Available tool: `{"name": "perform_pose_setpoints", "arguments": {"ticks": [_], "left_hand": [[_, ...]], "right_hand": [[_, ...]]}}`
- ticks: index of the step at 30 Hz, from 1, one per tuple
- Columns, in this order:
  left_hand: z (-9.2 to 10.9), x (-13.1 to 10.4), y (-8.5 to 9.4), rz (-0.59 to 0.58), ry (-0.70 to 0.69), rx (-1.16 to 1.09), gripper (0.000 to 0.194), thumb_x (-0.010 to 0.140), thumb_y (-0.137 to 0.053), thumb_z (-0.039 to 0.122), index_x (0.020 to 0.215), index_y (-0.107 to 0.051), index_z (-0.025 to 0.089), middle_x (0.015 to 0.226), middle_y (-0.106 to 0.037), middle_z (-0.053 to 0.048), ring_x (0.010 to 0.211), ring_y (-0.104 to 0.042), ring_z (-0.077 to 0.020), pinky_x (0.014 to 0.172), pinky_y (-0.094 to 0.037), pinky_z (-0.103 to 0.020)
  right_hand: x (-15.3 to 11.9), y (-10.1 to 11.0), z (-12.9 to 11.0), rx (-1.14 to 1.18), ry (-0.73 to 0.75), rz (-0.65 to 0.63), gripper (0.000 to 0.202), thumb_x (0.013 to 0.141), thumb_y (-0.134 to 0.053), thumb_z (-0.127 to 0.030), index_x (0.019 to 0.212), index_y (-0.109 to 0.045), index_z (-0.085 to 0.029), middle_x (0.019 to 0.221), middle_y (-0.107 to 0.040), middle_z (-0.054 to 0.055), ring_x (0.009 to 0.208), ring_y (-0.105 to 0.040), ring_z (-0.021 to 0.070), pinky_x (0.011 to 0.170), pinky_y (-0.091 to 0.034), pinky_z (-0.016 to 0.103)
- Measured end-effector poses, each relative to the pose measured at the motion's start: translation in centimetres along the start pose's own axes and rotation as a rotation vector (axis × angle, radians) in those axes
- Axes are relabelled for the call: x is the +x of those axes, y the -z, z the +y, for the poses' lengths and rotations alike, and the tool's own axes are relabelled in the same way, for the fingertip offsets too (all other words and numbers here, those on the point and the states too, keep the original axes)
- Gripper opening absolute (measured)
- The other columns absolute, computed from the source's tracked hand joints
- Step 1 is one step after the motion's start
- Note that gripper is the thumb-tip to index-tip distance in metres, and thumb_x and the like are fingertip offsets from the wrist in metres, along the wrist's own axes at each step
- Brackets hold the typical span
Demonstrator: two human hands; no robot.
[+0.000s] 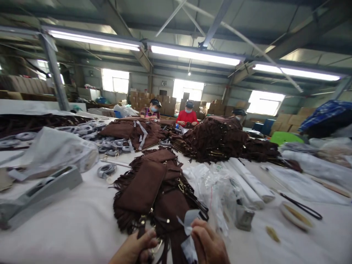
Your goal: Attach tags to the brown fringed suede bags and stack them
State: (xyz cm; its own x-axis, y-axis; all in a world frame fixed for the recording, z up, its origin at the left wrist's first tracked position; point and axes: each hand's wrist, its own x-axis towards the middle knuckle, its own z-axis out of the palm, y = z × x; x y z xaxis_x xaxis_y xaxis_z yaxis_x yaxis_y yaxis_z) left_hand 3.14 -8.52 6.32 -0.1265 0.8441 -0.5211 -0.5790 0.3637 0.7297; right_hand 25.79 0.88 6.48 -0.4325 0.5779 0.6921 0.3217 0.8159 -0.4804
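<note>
Low in the view, my left hand [136,246] is closed around a dark brown strap [141,227] with metal hardware near its end. My right hand [209,242] has its fingers pinched on a thin whitish wrapping piece [191,220], which may be paper or plastic. Both hands are over the near edge of a pile of brown fringed bags [143,183], which carry zips and gold-coloured clasps [181,186]. Part of the strap and hardware is hidden behind the left fingers.
A grey tape dispenser [46,190] stands at left beside a plastic-covered bundle [63,148]. Clear plastic bags [214,187], white rolls [251,179] and a metal block [244,217] lie to the right. Farther back are a big brown bag stack [217,139] and seated co-workers [187,116].
</note>
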Motion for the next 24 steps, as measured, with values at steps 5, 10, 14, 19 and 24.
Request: {"name": "perform_pose_setpoints", "arguments": {"ticks": [5,10,14,19,24], "left_hand": [[-0.1,-0.6,2.0,-0.161,0.016,-0.036,0.068,0.055,-0.074,0.070,0.087,-0.052,0.015,0.081,-0.062,-0.004,0.044,-0.036,-0.0004,0.040,-0.025,-0.015],[0.2,-1.4,4.9,-0.122,-0.011,-0.041,0.068,0.063,-0.068,0.072,0.095,-0.050,0.015,0.087,-0.061,-0.005,0.043,-0.033,0.0000,0.040,-0.025,-0.016],[0.5,-1.4,6.0,-0.100,-0.015,-0.087,0.067,0.063,-0.070,0.068,0.098,-0.047,0.016,0.094,-0.063,-0.008,0.043,-0.031,0.0013,0.039,-0.024,-0.014],[0.8,-0.9,6.1,-0.091,-0.078,-0.073,0.051,0.059,-0.080,0.052,0.083,-0.049,0.019,0.049,-0.041,0.010,0.039,-0.028,-0.0032,0.037,-0.022,-0.016],[1.8,-1.3,6.6,-0.130,-0.103,0.043,0.038,0.063,-0.078,0.041,0.083,-0.055,0.017,0.043,-0.038,0.010,0.037,-0.027,-0.0048,0.037,-0.023,-0.018]], "right_hand": [[-1.5,-6.0,-5.3,-0.148,0.072,-0.145,0.021,0.091,-0.046,-0.019,0.088,-0.066,-0.024,0.098,-0.071,0.009,0.084,-0.066,0.0195,0.074,-0.052,0.027],[0.7,-7.5,-7.9,-0.148,0.140,-0.145,0.019,0.090,-0.047,-0.015,0.094,-0.064,-0.023,0.099,-0.068,0.009,0.087,-0.064,0.0214,0.079,-0.050,0.032],[2.0,-9.0,-9.2,-0.211,0.197,-0.134,0.016,0.088,-0.048,-0.014,0.090,-0.062,-0.022,0.095,-0.066,0.008,0.084,-0.062,0.0207,0.077,-0.047,0.032],[1.0,-11.5,-10.3,-0.325,0.259,-0.209,0.016,0.087,-0.049,-0.015,0.082,-0.062,-0.023,0.091,-0.066,0.006,0.072,-0.057,0.0194,0.070,-0.040,0.033],[1.3,-11.2,-9.2,-0.120,0.035,-0.232,0.025,0.087,-0.057,-0.031,0.110,-0.063,-0.023,0.107,-0.066,0.009,0.093,-0.061,0.0231,0.081,-0.046,0.032]]}}
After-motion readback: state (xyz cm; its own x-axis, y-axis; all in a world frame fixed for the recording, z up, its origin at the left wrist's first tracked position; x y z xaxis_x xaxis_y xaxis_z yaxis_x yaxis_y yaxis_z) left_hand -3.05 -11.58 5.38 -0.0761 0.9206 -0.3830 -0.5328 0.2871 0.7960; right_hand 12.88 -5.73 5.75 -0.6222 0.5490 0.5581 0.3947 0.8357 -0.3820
